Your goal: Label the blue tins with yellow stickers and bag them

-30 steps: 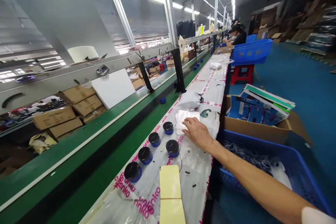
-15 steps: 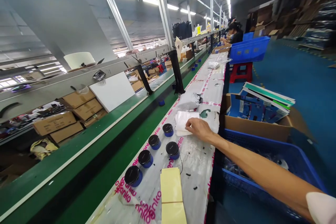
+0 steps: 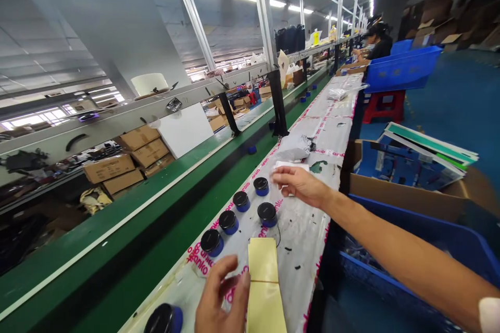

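My left hand (image 3: 222, 299) is at the bottom of the view with thumb and fingers curled apart, holding nothing visible. It is beside a strip of pale yellow paper labels (image 3: 264, 263). My right hand (image 3: 300, 184) is over the bench with its fingers loosely bent and apart, close to a small blue jar with a black lid (image 3: 261, 186); I see no grip on it. Partly behind that hand lies a stack of white sheets (image 3: 291, 165). Several similar jars stand about, including a nearer one (image 3: 267, 214) and another lidded jar (image 3: 164, 318) at the lower left edge.
A green conveyor belt (image 3: 187, 218) runs along the left of the plastic-covered bench (image 3: 300, 239). Crumpled plastic bags (image 3: 292, 148) lie farther up. On the right are a blue crate (image 3: 422, 223) and an open carton (image 3: 402, 191). A co-worker (image 3: 380, 44) sits far ahead.
My right hand has left the white sheets and moved toward the nearest jars, its fingers spreading. My left hand has come into view at the bottom. The view has turned slightly left.
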Tool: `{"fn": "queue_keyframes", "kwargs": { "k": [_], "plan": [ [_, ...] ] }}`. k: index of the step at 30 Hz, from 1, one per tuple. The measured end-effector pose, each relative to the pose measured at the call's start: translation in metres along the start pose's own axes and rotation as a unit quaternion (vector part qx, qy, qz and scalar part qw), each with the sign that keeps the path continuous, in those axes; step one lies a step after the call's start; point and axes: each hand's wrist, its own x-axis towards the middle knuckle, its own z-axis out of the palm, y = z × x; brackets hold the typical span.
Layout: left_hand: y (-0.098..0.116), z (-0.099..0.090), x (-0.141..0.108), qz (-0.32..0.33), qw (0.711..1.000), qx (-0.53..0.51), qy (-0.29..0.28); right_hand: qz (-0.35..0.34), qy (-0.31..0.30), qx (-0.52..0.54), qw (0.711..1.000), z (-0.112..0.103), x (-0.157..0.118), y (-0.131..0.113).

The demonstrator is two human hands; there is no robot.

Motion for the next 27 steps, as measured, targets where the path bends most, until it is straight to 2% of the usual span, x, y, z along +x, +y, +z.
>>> {"fn": "queue_keyframes", "kwargs": {
  "k": [1, 3, 5, 8, 12, 17, 23, 27],
  "plan": [
    [0.008, 0.01, 0.007, -0.039, 0.997, -0.052, -0.036, 0.004, -0.019, 0.004, 1.0, 0.012, -0.005, 0.003],
    [0.02, 0.029, 0.021, -0.068, 0.986, -0.126, -0.086, 0.011, -0.067, 0.008, 0.998, 0.035, -0.015, 0.01],
    [0.027, 0.043, 0.036, -0.067, 0.979, -0.159, -0.112, 0.019, -0.106, 0.017, 0.994, 0.052, -0.022, 0.016],
    [0.031, 0.056, 0.053, -0.059, 0.972, -0.184, -0.132, 0.031, -0.135, 0.032, 0.99, 0.065, -0.026, 0.021],
    [0.026, 0.058, 0.062, -0.07, 0.964, -0.205, -0.154, 0.076, -0.174, 0.034, 0.981, 0.064, -0.025, 0.019],
    [0.012, 0.055, 0.067, -0.06, 0.965, -0.196, -0.162, 0.141, -0.15, 0.094, 0.974, 0.057, -0.024, 0.02],
    [0.006, 0.059, 0.071, -0.05, 0.969, -0.193, -0.143, 0.145, -0.156, 0.129, 0.969, 0.06, -0.025, 0.022],
    [0.006, 0.056, 0.072, -0.04, 0.974, -0.178, -0.132, 0.116, -0.11, 0.125, 0.979, 0.063, -0.027, 0.021]
  ]
}}
